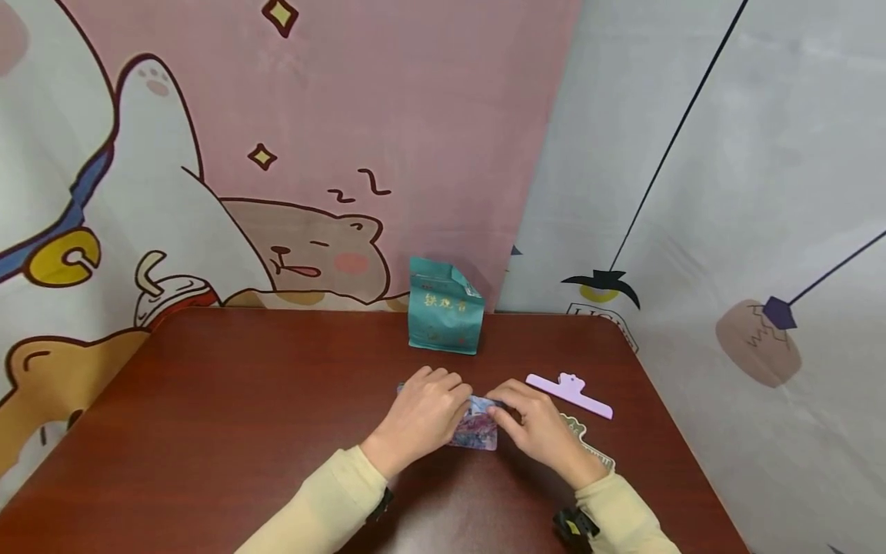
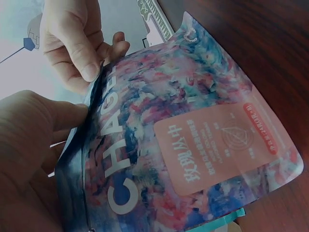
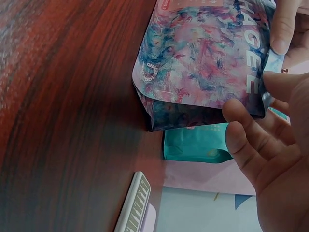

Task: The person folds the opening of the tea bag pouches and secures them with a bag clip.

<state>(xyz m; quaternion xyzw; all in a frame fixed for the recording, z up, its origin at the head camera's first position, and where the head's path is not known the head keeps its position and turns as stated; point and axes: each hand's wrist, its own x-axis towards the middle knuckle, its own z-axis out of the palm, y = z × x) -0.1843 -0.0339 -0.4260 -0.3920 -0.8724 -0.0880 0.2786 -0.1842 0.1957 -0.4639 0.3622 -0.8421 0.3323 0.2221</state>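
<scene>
A pouch [image 1: 477, 427] with a pink and blue painted pattern and CHAGEE lettering stands on the table between both hands. Its dark top edge looks folded over. My left hand [image 1: 424, 419] pinches this edge, thumb on the near side in the left wrist view, the other fingers mostly hidden behind. Close beside it, my right hand [image 1: 536, 427] pinches the same edge near its corner, the thumb [image 3: 282, 87] lying against the fold. In the head view the left hand covers much of the pouch.
Behind the pouch a teal bag [image 1: 445, 312] with gold characters stands upright at the table's back edge. A lilac sealing clip [image 1: 571, 394] lies to the right. Partly under the right forearm lies a green and white flat piece [image 1: 597, 454]. A printed cloth hangs behind the table.
</scene>
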